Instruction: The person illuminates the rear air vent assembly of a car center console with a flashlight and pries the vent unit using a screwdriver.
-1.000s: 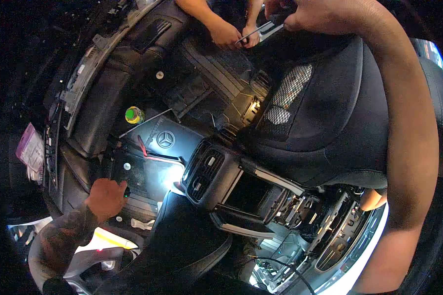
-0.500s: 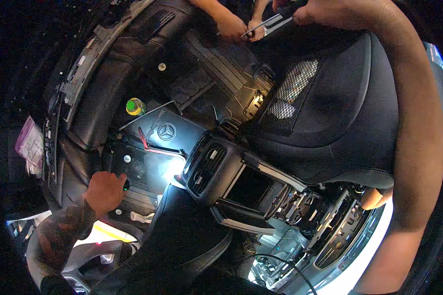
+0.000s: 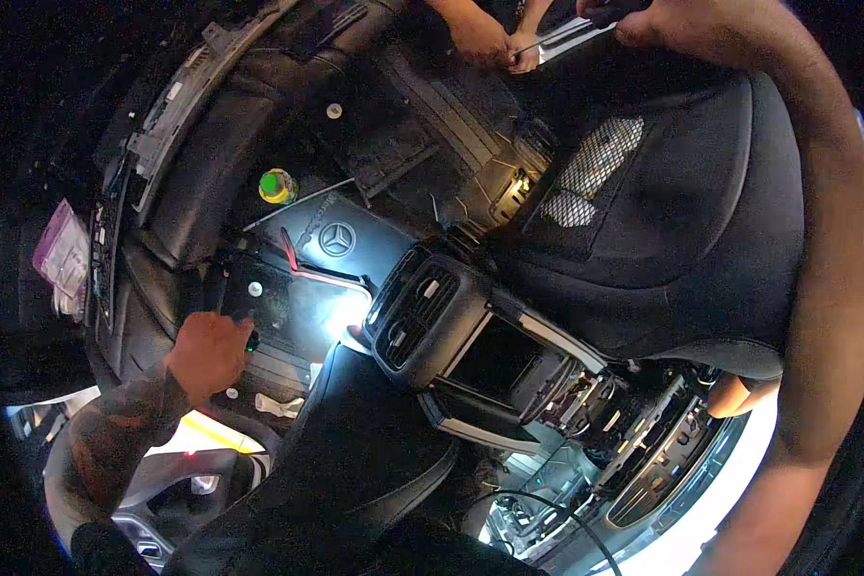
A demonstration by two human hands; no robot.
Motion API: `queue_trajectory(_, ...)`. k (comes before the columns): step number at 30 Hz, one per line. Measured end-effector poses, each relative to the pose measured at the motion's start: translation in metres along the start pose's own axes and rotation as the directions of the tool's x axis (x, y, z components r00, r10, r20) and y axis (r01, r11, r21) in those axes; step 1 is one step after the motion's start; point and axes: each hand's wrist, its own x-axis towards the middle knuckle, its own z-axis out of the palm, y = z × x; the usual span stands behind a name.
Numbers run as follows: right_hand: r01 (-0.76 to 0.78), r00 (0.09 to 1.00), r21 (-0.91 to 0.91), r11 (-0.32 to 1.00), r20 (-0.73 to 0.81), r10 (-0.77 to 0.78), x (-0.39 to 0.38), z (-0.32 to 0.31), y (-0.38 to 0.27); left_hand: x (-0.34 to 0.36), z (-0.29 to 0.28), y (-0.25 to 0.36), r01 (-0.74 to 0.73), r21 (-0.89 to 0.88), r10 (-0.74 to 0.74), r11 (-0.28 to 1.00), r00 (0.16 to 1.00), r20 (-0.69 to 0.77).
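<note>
At the left, my left hand (image 3: 204, 357) is closed round a small dark object (image 3: 252, 342) with a green light, over the rear floor; its kind is unclear. My right arm arches up the right side, and my right hand (image 3: 655, 27) at the top edge grips a dark-handled tool with a thin metal shaft (image 3: 564, 36). The shaft's tip reaches another person's hands (image 3: 497, 43), which are pinched together beside a pale door-sill strip. Part of the tool's handle is hidden by my fingers.
A stripped centre console (image 3: 432, 312) with exposed wiring stands in the middle. Black seats (image 3: 662, 211) lie to its right. On the floor are a green-capped bottle (image 3: 277, 186), a red-and-black pry bar (image 3: 302, 269) and a thin rod (image 3: 307, 204). A bagged item (image 3: 62, 250) rests far left.
The whole view has shifted a little, so the car interior appears farther right. Both hands keep their holds, and the tool's tip remains at the other person's hands.
</note>
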Motion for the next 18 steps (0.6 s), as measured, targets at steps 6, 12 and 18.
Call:
queue_trajectory(6,0.038,0.999,0.035,0.999,0.035,-0.039,0.009,0.002,0.002,0.015,0.005,0.0,0.032,-0.045,-0.027,0.998,0.994,0.108)
queue_trajectory(12,-0.009,0.996,0.098,0.995,0.092,0.0,0.009,-0.004,0.003,0.014,-0.003,0.002,0.076,-0.055,-0.065,0.996,0.981,0.182)
queue_trajectory(18,0.034,0.999,0.002,0.999,0.003,-0.034,0.001,0.0,-0.004,0.024,-0.001,0.002,0.063,-0.05,-0.052,0.997,0.978,0.2)
